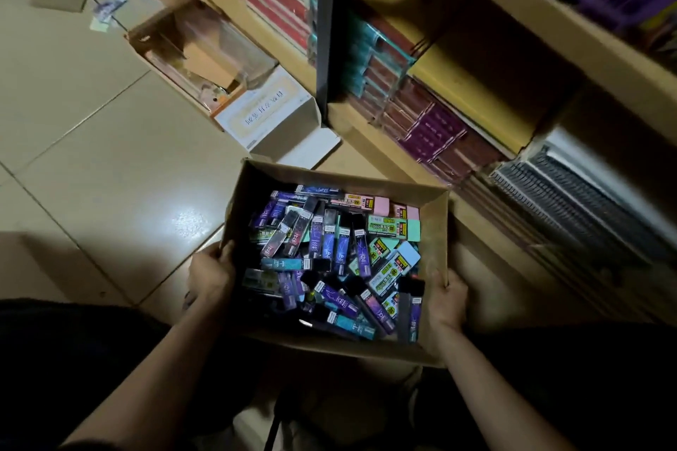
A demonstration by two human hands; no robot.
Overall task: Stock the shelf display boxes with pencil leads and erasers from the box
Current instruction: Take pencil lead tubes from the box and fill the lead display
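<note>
Box (pixel 435 231): open brown cardboard, near centre, just in front of the shelf unit (pixel 366 143); resting or lifted, cannot tell.
Pencil lead cases (pixel 329 242): slim purple, blue, teal and black cases, heaped loosely in the box, filling its left and near parts, lying at all angles.
Erasers (pixel 394 227): pink, green and pale blue blocks in printed sleeves, gathered along the far right side of the box, some lying on top of the lead cases.
Left hand (pixel 210 273): clasping the left wall of the box near its middle, thumb hooked over the rim, fingers wrapped down the outside.
Right hand (pixel 447 298): gripping the near right corner of the box, thumb over the rim, palm against the outer wall.
Floor (pixel 91 157): glossy beige tiles, with a bright glare patch just left of the box.
Open carton (pixel 205 48): far left on the floor, flaps up, crumpled brown packing inside.
White box (pixel 271 117): between the carton and the held box, printed label on top.
Notebooks (pixel 432 132): maroon and purple stacks on the low shelf, right of a black upright post (pixel 326 29).
Spiral pads (pixel 571 201): right, on the same shelf level, coils facing out.
Purple packages (pixel 622 0): far right on an upper shelf, too blurred to read.
</note>
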